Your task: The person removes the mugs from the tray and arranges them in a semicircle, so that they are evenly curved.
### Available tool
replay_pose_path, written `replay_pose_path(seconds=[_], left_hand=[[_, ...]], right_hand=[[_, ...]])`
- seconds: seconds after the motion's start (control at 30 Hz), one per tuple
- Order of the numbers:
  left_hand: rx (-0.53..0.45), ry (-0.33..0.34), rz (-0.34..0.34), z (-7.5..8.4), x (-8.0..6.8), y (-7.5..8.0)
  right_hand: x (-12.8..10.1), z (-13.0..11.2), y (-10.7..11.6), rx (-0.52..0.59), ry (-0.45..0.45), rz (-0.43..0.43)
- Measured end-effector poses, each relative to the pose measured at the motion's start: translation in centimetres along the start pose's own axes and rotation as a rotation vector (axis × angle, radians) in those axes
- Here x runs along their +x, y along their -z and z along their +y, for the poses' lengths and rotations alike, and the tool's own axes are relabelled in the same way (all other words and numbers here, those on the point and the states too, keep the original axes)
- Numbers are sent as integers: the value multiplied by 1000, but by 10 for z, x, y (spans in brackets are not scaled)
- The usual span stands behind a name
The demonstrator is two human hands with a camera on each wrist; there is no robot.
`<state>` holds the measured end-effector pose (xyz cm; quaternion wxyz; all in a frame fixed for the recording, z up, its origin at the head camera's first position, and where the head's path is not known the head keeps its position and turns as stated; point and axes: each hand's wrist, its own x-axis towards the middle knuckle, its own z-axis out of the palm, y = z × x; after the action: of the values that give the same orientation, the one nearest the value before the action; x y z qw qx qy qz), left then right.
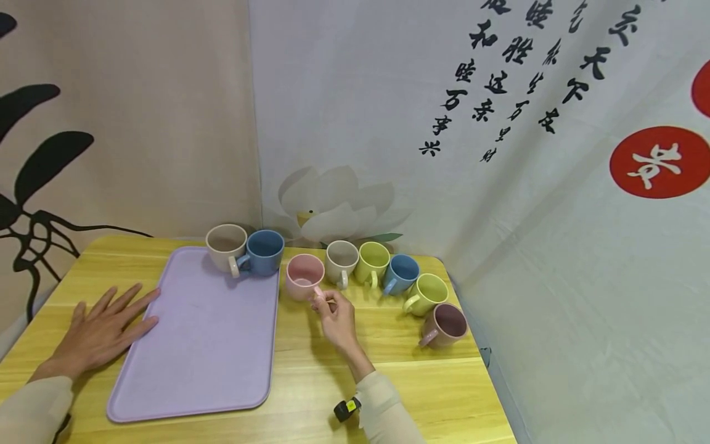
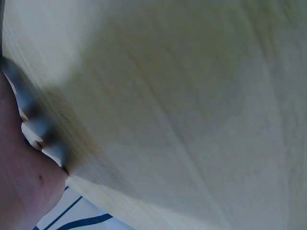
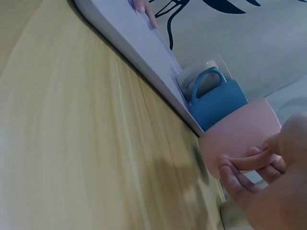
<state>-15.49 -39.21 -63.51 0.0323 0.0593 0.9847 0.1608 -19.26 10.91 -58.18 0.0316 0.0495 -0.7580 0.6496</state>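
Because the right hand (image 1: 336, 316) pinches only the small handle of the pink mug (image 1: 304, 276), with the fingers (image 3: 244, 163) closed on it from below and beside, the hold looks thin to me. The mug stands on the counter (image 1: 355, 376), just beyond the fingertips and just right of the purple tray (image 1: 205, 345), close to its edge but, as far as I can see, not touching it. If the mug is lifted by this pinch alone, I think it may swing on the handle and tip, or slip out and fall on the wood. If it is dragged instead, its foot may catch on the rim of the tray and turn over.

The left hand (image 1: 102, 333) lies flat on the counter, fingers straight and spread, their tips at the left edge of the tray; it holds nothing.

On the far corner of the tray, ahead and left of the pinching fingers, a beige mug (image 1: 226, 245) and a blue mug (image 1: 263, 251) stand touching each other. The blue one is nearest to the pink mug, so a careless move toward the tray may knock it. To the right of the fingers stands a curved row: a grey mug (image 1: 341, 261), very near the pink one, then a yellow-green mug (image 1: 372, 263), a second blue mug (image 1: 401, 273), another yellow-green mug (image 1: 428, 293) and a mauve mug (image 1: 446, 324). The grey mug's handle points toward the hand and could be bumped.
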Motion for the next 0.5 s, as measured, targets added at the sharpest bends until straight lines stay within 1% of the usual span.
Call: replay_pose_path(seconds=[0.27,0.5], left_hand=[[3,1,-2,0,-1,0],[-3,-2,-1,1,-1,1]], right_hand=[[4,6,6,-38,-35,18],[8,7,12,-73,-2,58]])
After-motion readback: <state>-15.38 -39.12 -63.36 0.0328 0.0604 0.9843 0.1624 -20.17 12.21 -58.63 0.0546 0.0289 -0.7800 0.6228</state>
